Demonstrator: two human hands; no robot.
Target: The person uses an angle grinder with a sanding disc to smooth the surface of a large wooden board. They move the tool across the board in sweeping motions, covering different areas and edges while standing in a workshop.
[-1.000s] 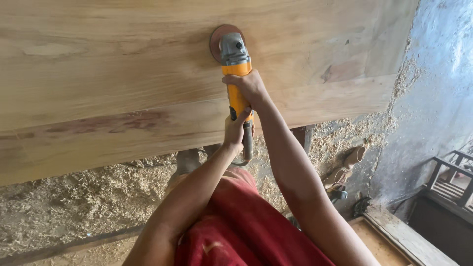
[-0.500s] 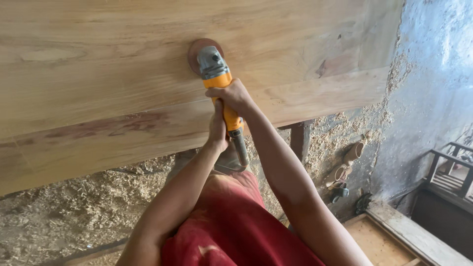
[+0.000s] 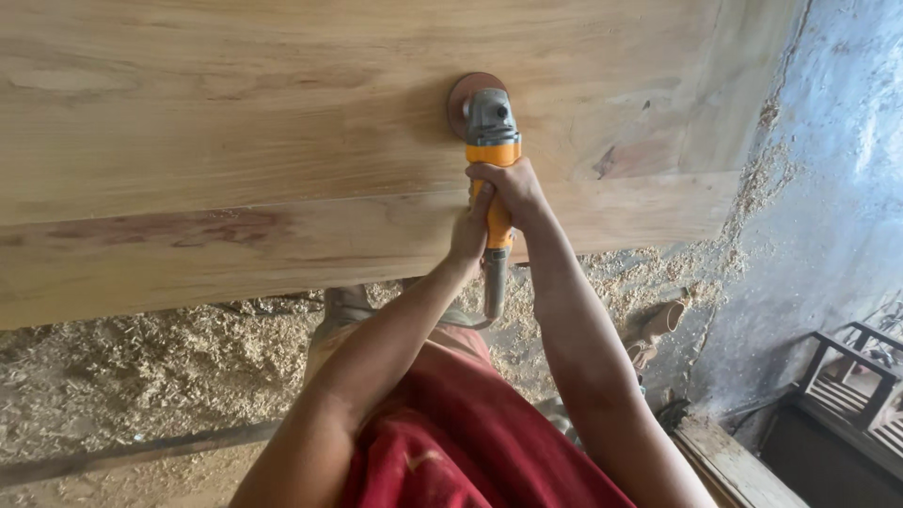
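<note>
Head view, the only one. Surface: one broad wooden slab (image 3: 282, 141) of pale planks, with a reddish streak low on the left and a dark knot on the right. It fills the upper part of the frame and works as the table. Below its near edge the floor (image 3: 141, 376) is thick with wood shavings. Right side: a rough bluish wall (image 3: 837, 188), a dark metal rack (image 3: 847, 376) low in the corner, and a loose plank (image 3: 734, 466) lying beside it. A sandal (image 3: 658, 325) sits among the shavings near the wall.

One angle grinder (image 3: 491, 179) — yellow body, grey gear head, round reddish sanding disc (image 3: 467, 99) lying flat against the slab, right of centre. Long axis runs straight away from the person: disc end up-frame, tail end (image 3: 495, 282) hanging out past the slab's near edge.

Hands: two, both closed around the grinder. Right hand (image 3: 513, 188) wraps the yellow body just behind the gear head. Left hand (image 3: 470, 230) grips the body lower down, touching the right hand. Both forearms are bare — red cloth (image 3: 451, 442) of the person's clothing at bottom centre.

Count: 1 grinder, 1 disc, 1 slab, 2 hands, 1 rack, 1 sandal clearly seen.
</note>
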